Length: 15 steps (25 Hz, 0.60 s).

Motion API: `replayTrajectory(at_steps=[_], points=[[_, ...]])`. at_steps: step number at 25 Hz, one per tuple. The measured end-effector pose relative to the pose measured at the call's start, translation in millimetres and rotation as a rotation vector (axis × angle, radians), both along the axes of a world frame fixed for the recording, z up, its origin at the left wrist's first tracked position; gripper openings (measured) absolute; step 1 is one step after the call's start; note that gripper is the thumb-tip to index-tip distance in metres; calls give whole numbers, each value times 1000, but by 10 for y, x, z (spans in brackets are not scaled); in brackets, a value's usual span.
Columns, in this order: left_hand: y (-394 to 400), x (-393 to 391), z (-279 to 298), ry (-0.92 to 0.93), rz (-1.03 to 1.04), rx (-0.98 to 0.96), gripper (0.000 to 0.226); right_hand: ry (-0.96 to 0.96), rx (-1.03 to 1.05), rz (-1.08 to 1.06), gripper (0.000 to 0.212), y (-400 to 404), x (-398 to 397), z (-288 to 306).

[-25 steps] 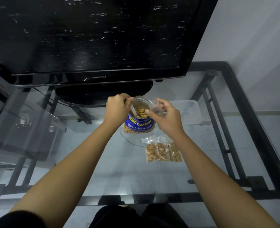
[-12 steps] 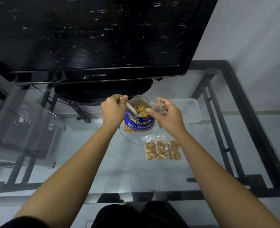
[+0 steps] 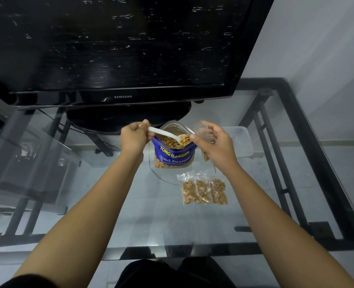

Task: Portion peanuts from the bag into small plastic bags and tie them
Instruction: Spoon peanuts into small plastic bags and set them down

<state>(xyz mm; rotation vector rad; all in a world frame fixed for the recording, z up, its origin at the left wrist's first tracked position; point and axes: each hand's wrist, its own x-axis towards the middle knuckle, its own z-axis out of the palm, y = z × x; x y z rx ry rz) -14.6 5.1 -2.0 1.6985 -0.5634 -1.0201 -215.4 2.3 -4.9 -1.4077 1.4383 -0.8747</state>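
A blue peanut bag [image 3: 173, 153] stands open on the glass table [image 3: 151, 204], full of peanuts. My left hand [image 3: 133, 138] grips the handle of a white plastic spoon [image 3: 163, 134]; its bowl carries peanuts over the bag's right rim. My right hand [image 3: 215, 143] holds a small clear plastic bag [image 3: 203, 132] open just right of the spoon, with some peanuts showing low in it. Three filled small bags [image 3: 204, 191] lie side by side on the glass in front of the big bag.
A black television [image 3: 113, 48] on its oval stand [image 3: 128, 117] rises right behind the peanut bag. A clear plastic container [image 3: 240, 140] sits at the right rear. The table's black frame [image 3: 309, 163] runs along the right edge, and a dark cable [image 3: 157, 173] loops below the bag.
The spoon has come up out of the peanut bag with a load and moved right toward the small bag in my right hand. The right hand has opened out a little.
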Motion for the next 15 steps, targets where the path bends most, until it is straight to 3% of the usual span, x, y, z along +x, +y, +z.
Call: replayTrajectory(at_steps=[5, 9, 15], points=[[-41, 298, -23, 91, 60, 25, 18, 272, -150, 102, 60, -63, 1, 62], [-103, 461, 123, 56, 57, -20, 20, 519, -270, 207, 59, -105, 109, 72], [-213, 495, 431, -17, -57, -110, 18, 492, -273, 216, 59, -133, 312, 119]])
